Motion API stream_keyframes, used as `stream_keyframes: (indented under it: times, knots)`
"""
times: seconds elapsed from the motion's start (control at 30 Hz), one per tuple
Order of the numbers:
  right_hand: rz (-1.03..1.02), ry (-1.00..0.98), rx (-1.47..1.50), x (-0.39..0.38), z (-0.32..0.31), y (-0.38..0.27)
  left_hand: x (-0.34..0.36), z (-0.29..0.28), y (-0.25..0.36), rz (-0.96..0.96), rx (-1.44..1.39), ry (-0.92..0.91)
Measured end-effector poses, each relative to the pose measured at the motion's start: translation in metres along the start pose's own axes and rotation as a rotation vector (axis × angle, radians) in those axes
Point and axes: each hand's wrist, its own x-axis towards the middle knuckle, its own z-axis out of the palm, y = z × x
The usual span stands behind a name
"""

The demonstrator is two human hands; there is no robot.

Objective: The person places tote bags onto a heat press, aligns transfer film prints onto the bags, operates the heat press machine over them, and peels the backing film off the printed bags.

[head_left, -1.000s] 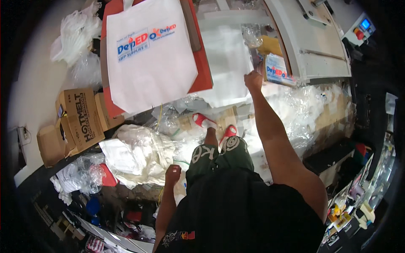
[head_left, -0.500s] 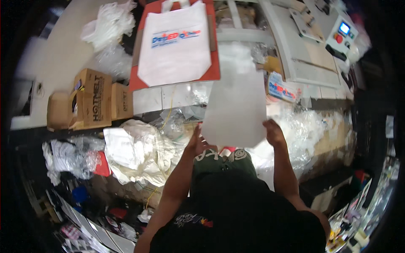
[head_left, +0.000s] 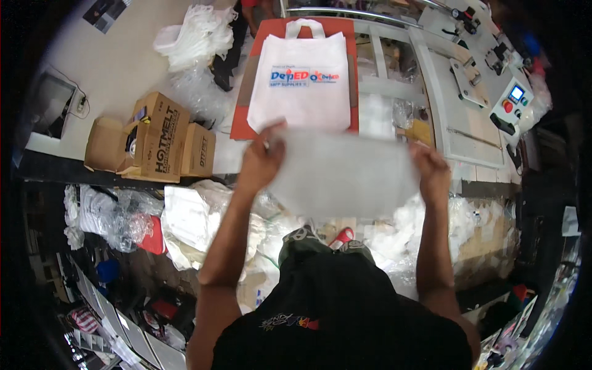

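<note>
Both my hands hold a plain white bag-shaped piece (head_left: 345, 176) up in front of me, blurred by motion. My left hand (head_left: 264, 157) is closed on its left edge, my right hand (head_left: 430, 166) on its right edge. Handles or print on it cannot be made out. Just beyond it, a white bag (head_left: 299, 102) with blue and red print and a loop handle lies flat on a red board (head_left: 242, 120). The near edge of that bag is partly covered by the held piece and my left hand.
Left on the worktop stand open cardboard boxes (head_left: 166, 139) and crumpled clear plastic (head_left: 194, 89). A control box (head_left: 513, 102) with a small screen sits at the far right by a white frame (head_left: 459, 139). White bundles (head_left: 191, 222) and plastic wrap lie below. Another person's arm (head_left: 256, 15) shows at the back.
The held piece has risen and moved away from my body, now spanning wider and shorter in view. Both hands have gone forward and farther apart. The view has shifted, showing more of the far side.
</note>
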Motion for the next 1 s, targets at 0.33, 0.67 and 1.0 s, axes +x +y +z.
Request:
stream_keyframes:
  times: [0.33,0.67,1.0]
  knots:
    - [-0.771,0.586,0.371,0.116,0.068,-0.127,0.180,-0.113,0.004,0.562,0.470,0.619]
    - [-0.315,0.118,-0.331,0.156,0.243,0.037,0.133,0.013,-0.204,-0.150,0.656,-0.137]
    - [-0.271,0.111,-0.443,0.146,0.258,0.040,0.129,0.007,-0.212,-0.180,0.576,-0.115]
